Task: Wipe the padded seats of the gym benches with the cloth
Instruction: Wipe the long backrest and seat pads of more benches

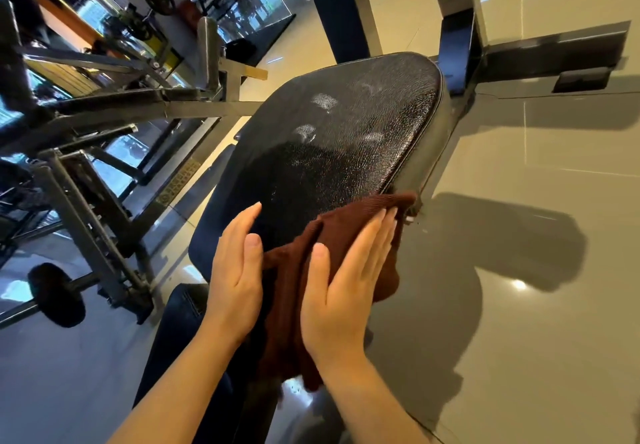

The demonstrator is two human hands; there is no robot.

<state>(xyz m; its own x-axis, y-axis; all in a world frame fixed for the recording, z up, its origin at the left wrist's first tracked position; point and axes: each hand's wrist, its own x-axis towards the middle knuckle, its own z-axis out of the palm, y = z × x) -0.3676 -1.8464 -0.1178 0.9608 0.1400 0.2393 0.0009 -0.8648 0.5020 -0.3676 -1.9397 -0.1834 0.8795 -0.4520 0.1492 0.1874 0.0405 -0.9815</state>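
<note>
Both hands lie flat with straight fingers: the right hand presses the brown cloth at the padded seat's near right edge, the left hand beside it, seemingly on bare pad. Unwiped, smudged seat stretches lengthwise away from the fingertips.

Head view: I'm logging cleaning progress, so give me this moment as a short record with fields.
pad: black seat pad, whitish smudges across its middle
cloth: brown cloth, on the pad's near right edge, partly hanging off
right hand: right hand flat on the cloth, fingers straight
left hand: left hand flat on the pad beside the cloth
floor: glossy tiles
left of pad: metal frame
</note>
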